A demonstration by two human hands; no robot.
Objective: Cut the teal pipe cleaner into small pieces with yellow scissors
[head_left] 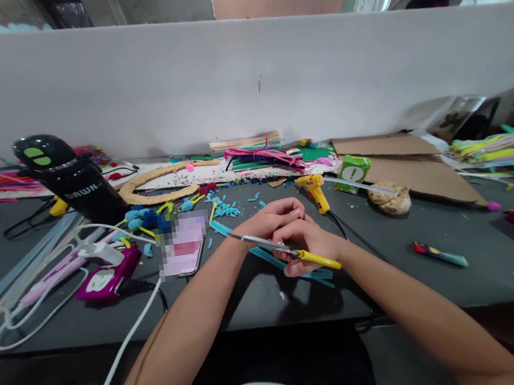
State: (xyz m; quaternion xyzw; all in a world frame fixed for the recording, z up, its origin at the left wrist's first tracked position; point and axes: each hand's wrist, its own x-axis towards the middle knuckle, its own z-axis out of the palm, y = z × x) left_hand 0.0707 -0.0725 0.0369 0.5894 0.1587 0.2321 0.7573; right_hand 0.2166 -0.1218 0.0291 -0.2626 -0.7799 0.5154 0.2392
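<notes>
My right hand (309, 239) is closed around a pair of yellow-handled scissors (318, 260), whose blades point left across my left wrist. My left hand (272, 217) meets the right one over the table, its fingers curled together; whatever sits between the fingertips is hidden. Beneath both hands lie light-blue fuzzy strips (271, 259) on the dark tabletop. Short cut blue pieces (225, 208) are scattered just beyond my left hand. A yellow hot glue gun (317, 193) rests behind my right hand, a glue stick in its back.
A phone (187, 247), purple power strip (109, 278) and black tumbler (79, 185) stand to the left, with white cables. A tan ring (136, 187) lies behind. On the right are a green box (354, 172), cardboard (422, 179), a crumpled tan lump (389, 199) and a utility knife (440, 254).
</notes>
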